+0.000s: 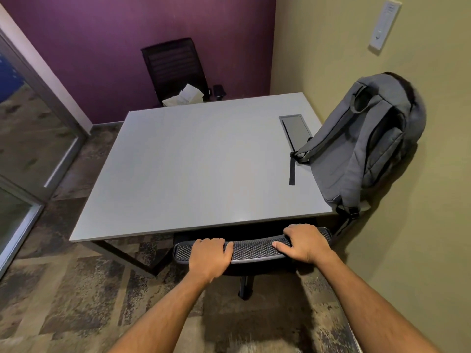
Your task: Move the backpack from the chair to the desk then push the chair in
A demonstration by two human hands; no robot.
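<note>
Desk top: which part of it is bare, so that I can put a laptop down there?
The grey rectangular desk is bare across its left and middle, from the near edge by the black mesh chair back to the far edge. The right side is crowded: the grey fabric backpack leans on the wall, its black strap lies on the top, beside the recessed cable hatch.

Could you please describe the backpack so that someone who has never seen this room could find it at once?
Start at the grey desk in the corner. At its right edge, against the yellow-green wall, stands the backpack, upright and leaning on that wall. It is grey fabric with shoulder straps facing the room and one black strap lying out flat on the desktop.
</note>
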